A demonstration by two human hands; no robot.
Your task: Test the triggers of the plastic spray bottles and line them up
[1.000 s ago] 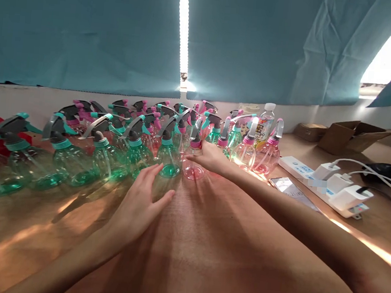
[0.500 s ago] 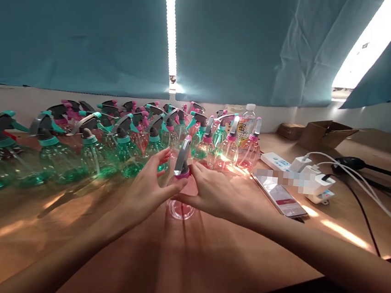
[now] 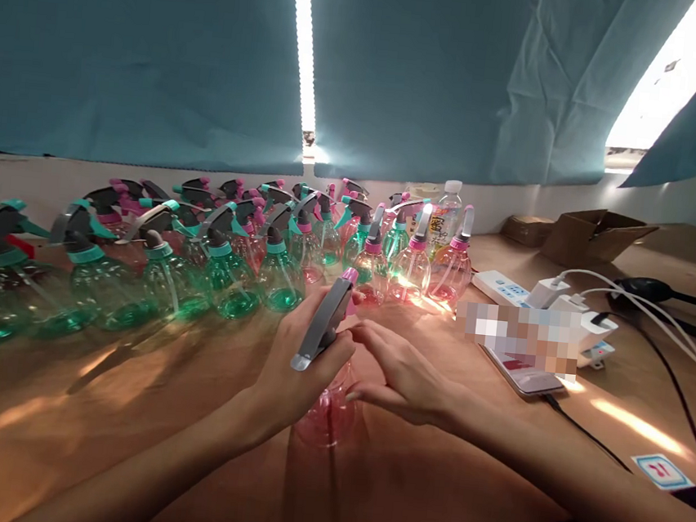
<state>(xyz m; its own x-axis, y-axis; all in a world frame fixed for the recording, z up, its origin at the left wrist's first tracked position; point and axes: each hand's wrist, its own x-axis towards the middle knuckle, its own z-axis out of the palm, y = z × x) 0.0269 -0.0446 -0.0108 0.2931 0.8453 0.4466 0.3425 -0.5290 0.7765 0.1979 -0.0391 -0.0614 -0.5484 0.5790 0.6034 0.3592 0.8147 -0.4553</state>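
A clear pink spray bottle with a grey trigger head stands in front of me on the table. Its nozzle points away from me and to the right. My left hand is wrapped round the bottle's neck, just under the trigger head. On the bottle's right side is my right hand, thumb and fingers apart; its fingertips come close to the left hand, and I cannot tell whether they touch the bottle.
Rows of green spray bottles and pink spray bottles stand behind. To the right are a phone, a power strip with chargers and cables, and a cardboard box. A label card lies near the right edge.
The spray bottle has come nearer to me, and its head is turned. My left hand has closed round its neck; the right hand has loosened and shifted right.
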